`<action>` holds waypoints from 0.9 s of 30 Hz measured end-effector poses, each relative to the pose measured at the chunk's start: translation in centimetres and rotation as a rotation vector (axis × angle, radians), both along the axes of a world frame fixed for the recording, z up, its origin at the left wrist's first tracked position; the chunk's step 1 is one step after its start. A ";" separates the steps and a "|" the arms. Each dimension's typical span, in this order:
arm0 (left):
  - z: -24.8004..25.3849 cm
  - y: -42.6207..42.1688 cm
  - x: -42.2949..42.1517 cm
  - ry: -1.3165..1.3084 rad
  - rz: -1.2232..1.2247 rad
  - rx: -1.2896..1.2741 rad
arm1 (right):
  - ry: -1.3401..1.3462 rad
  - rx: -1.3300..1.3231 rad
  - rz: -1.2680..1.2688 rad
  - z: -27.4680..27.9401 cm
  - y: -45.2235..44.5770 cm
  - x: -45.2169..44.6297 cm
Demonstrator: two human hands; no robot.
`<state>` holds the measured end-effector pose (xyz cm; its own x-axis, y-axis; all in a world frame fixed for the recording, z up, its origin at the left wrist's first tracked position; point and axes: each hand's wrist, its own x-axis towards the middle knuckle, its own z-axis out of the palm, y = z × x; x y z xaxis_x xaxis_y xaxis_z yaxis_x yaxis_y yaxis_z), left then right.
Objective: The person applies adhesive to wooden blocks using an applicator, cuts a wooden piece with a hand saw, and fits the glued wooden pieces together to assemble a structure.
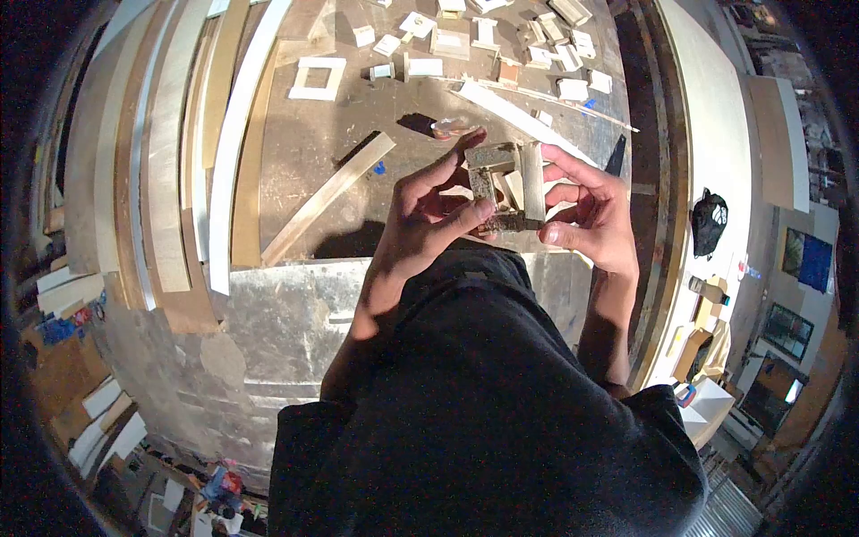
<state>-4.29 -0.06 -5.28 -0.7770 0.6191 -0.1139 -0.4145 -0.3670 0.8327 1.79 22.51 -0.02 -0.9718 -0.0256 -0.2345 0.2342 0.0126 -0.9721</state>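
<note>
Between my two hands, raised above the near edge of the workbench, is a small wooden frame (532, 183) made of short blocks around a middle gap. My left hand (434, 201) grips its left side, the thumb across the lower left block. On the other side my right hand (591, 206) holds the upright right-hand piece, thumb below and fingers behind. Part of the frame's underside is hidden by my fingers. Just beyond my left fingertips lies a small clear and orange item (450, 130) that I cannot make out.
Wood blocks (450, 43) and a square wooden frame (318, 79) lie at the bench's far side. A loose wood strip (331, 197) rests left of my hands, a white strip (501, 112) beyond them. Long boards (179, 143) line the left; a black bag (710, 212) sits right.
</note>
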 end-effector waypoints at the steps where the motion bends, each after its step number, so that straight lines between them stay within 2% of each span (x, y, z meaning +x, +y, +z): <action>1: -0.2 0.0 0.1 -0.001 -0.018 -0.009 | 0.005 -0.006 -0.009 0.0 0.0 0.0; 9: 0.0 0.2 0.0 0.122 -0.042 -0.065 | -0.002 0.010 0.033 -0.6 0.7 0.4; 15: -0.1 0.7 0.7 0.015 -0.019 0.021 | 0.013 -0.033 0.060 -0.6 1.1 0.5; 17: 0.6 0.8 0.8 -0.100 -0.021 0.053 | 0.045 -0.043 0.078 -0.5 0.8 0.5; 23: 1.2 1.4 1.3 -0.158 0.011 0.028 | 0.072 0.015 -0.010 -1.0 -0.3 0.8; 27: 0.8 1.5 1.3 -0.104 0.015 -0.008 | 0.074 -0.031 -0.048 -1.2 -0.2 0.8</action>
